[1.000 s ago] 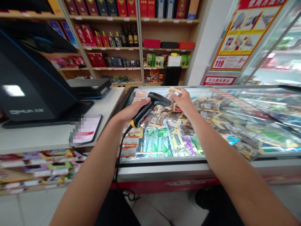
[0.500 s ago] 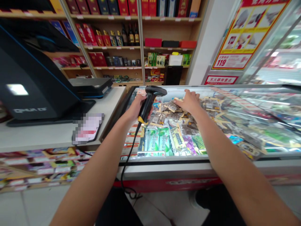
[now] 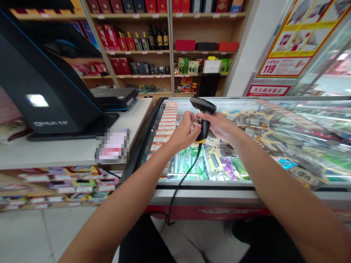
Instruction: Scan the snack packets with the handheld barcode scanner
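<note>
Shelves [image 3: 210, 31]: beyond the grip
Freezer [image 3: 219, 193]: beneath the grip
Till [image 3: 59, 87]: left of the grip
Packs [image 3: 183, 162]: below the grip, in the freezer
Right hand [image 3: 219, 126]: thumb and fingers around the scanner [image 3: 204, 129]
Left hand [image 3: 187, 130]: fingers curled at the handle; whether they clasp it, cannot tell
Scanner: upright in the grip
Cord [image 3: 199, 149]: hanging under the grip

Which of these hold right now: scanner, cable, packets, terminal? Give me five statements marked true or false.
1. Both the left hand and the right hand are at the scanner. True.
2. The scanner's cable is bright yellow. False: the cable is black.
3. Green packets lie inside the display case. True.
4. The terminal stands on the display case. False: the terminal stands on the white counter.
5. Bottles stand on a shelf in the background. True.
</note>
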The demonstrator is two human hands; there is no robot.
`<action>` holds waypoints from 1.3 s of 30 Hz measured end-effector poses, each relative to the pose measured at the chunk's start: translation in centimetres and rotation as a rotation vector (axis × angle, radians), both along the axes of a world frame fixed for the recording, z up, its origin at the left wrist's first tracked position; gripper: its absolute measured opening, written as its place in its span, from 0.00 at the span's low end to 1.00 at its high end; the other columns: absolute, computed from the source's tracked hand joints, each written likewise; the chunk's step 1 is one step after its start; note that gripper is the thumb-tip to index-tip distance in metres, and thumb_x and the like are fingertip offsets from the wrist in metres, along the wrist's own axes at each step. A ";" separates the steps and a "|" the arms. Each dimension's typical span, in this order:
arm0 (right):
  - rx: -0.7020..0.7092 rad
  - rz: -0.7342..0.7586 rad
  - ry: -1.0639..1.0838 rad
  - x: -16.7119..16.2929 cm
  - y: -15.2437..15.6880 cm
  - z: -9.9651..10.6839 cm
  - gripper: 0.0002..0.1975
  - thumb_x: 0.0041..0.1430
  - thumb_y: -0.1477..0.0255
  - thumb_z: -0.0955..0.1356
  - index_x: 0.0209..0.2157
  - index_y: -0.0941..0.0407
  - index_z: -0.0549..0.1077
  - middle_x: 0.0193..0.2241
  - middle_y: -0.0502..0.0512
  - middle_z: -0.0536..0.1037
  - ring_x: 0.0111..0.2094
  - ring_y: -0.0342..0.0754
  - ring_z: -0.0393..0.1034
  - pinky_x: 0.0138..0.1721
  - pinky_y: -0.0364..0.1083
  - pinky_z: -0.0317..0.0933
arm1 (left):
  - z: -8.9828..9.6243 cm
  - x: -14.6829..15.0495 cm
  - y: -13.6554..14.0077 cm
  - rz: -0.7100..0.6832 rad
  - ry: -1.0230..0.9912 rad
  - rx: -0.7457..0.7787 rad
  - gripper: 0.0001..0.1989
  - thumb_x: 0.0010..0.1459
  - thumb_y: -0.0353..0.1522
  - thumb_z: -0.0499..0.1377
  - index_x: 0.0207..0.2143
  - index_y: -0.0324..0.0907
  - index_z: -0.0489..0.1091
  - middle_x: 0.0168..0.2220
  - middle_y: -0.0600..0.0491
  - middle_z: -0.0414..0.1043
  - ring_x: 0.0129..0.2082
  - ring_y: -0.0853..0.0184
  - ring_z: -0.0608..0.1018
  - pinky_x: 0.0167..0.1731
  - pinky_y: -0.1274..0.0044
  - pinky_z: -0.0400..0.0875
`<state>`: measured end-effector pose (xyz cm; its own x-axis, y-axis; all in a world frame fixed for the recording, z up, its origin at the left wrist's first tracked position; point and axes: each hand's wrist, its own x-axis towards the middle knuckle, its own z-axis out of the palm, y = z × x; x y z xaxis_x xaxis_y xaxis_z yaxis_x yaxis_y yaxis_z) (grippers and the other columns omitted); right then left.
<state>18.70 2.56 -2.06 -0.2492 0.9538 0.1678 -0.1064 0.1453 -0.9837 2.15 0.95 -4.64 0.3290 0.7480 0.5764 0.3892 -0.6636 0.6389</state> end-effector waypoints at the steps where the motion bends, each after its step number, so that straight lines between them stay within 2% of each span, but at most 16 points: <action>1: -0.030 -0.044 0.037 -0.1 0.0 0.2 0.17 0.44 0.64 0.78 0.33 0.55 0.73 0.28 0.51 0.77 0.32 0.47 0.73 0.35 0.45 0.69 | 0.0 -0.2 0.1 0.051 0.069 -0.003 0.07 0.66 0.36 0.52 0.42 0.45 0.55 0.38 0.50 0.72 0.36 0.63 0.77 0.37 0.71 0.69; 2: -0.051 -0.084 0.067 0.1 0.1 0.6 0.16 0.45 0.66 0.78 0.33 0.55 0.72 0.28 0.50 0.76 0.30 0.46 0.72 0.33 0.45 0.68 | -0.1 -0.4 0.2 0.110 0.142 -0.009 0.06 0.66 0.36 0.51 0.42 0.45 0.57 0.40 0.48 0.73 0.39 0.61 0.77 0.40 0.69 0.70; 4: -0.084 -0.109 0.109 0.7 -0.1 1.8 0.15 0.46 0.68 0.76 0.33 0.53 0.69 0.27 0.48 0.75 0.26 0.44 0.70 0.28 0.44 0.67 | -0.6 -0.8 0.6 0.237 0.308 -0.010 0.09 0.66 0.36 0.53 0.46 0.42 0.61 0.46 0.43 0.74 0.48 0.56 0.76 0.48 0.65 0.69; 6: -0.104 -0.008 0.093 1.7 -0.3 2.9 0.15 0.47 0.67 0.75 0.33 0.52 0.66 0.23 0.45 0.70 0.20 0.41 0.63 0.22 0.43 0.61 | -1.3 -0.8 0.9 0.327 0.490 -0.021 0.19 0.65 0.41 0.57 0.52 0.38 0.62 0.54 0.37 0.72 0.57 0.49 0.72 0.56 0.60 0.65; 9: -0.031 0.130 -0.113 3.6 -0.5 3.7 0.15 0.49 0.64 0.75 0.31 0.52 0.66 0.18 0.44 0.63 0.17 0.40 0.54 0.17 0.42 0.51 | -2.1 -0.4 1.2 0.354 0.652 -0.098 0.32 0.62 0.47 0.61 0.59 0.35 0.60 0.60 0.34 0.67 0.64 0.43 0.65 0.58 0.56 0.63; 12: 0.146 0.120 -0.422 5.5 -0.7 3.2 0.15 0.53 0.61 0.74 0.29 0.53 0.67 0.17 0.46 0.63 0.17 0.41 0.55 0.18 0.44 0.50 | -2.1 -0.3 1.6 0.280 0.605 -0.226 0.34 0.57 0.43 0.65 0.60 0.38 0.60 0.58 0.37 0.70 0.59 0.48 0.71 0.54 0.60 0.68; 16: 0.323 0.080 -0.806 7.1 -1.5 1.9 0.14 0.54 0.59 0.72 0.27 0.54 0.69 0.18 0.49 0.69 0.19 0.44 0.61 0.22 0.46 0.56 | -1.1 -2.2 2.3 0.065 0.493 -0.386 0.39 0.53 0.35 0.67 0.64 0.40 0.56 0.57 0.41 0.72 0.49 0.59 0.79 0.48 0.69 0.73; 19: 0.435 0.151 -0.985 7.3 -2.4 1.3 0.12 0.51 0.60 0.71 0.28 0.54 0.72 0.25 0.52 0.76 0.26 0.48 0.69 0.28 0.47 0.61 | 0.1 -4.4 2.7 -0.080 0.625 -0.312 0.34 0.53 0.33 0.66 0.62 0.45 0.62 0.62 0.46 0.70 0.58 0.59 0.75 0.57 0.69 0.68; 21: 0.436 0.224 -1.063 7.1 -2.7 1.1 0.11 0.51 0.61 0.69 0.28 0.54 0.72 0.26 0.52 0.77 0.27 0.49 0.70 0.29 0.47 0.61 | 0.8 -5.7 2.9 -0.138 0.706 -0.261 0.31 0.52 0.31 0.65 0.60 0.47 0.66 0.63 0.49 0.69 0.61 0.60 0.72 0.61 0.69 0.64; 26: 0.422 0.273 -1.140 6.6 -3.0 1.0 0.09 0.50 0.63 0.68 0.28 0.54 0.71 0.26 0.53 0.77 0.28 0.50 0.71 0.29 0.47 0.61 | 1.5 -6.9 3.1 -0.184 0.775 -0.210 0.31 0.54 0.28 0.62 0.61 0.46 0.66 0.63 0.51 0.69 0.62 0.63 0.72 0.63 0.72 0.62; 34: 0.442 0.293 -1.151 6.2 -3.4 1.5 0.08 0.50 0.64 0.67 0.26 0.54 0.70 0.23 0.51 0.75 0.25 0.48 0.69 0.29 0.46 0.60 | 1.9 -6.4 2.6 -0.148 0.799 -0.235 0.34 0.50 0.23 0.57 0.61 0.45 0.66 0.62 0.51 0.70 0.60 0.63 0.73 0.61 0.73 0.64; 37: 0.446 0.270 -1.142 6.3 -3.3 1.3 0.08 0.50 0.64 0.68 0.27 0.54 0.71 0.24 0.51 0.76 0.26 0.48 0.69 0.29 0.46 0.60 | 2.2 -6.4 2.4 -0.148 0.819 -0.240 0.36 0.48 0.22 0.57 0.62 0.45 0.65 0.63 0.52 0.70 0.60 0.63 0.73 0.60 0.75 0.64; 39: 0.442 0.222 -1.124 6.5 -3.2 1.2 0.08 0.50 0.63 0.68 0.28 0.54 0.71 0.23 0.51 0.76 0.25 0.48 0.68 0.28 0.46 0.59 | 2.4 -6.7 2.3 -0.088 0.837 -0.239 0.36 0.48 0.23 0.57 0.61 0.47 0.66 0.61 0.52 0.71 0.59 0.62 0.74 0.59 0.73 0.64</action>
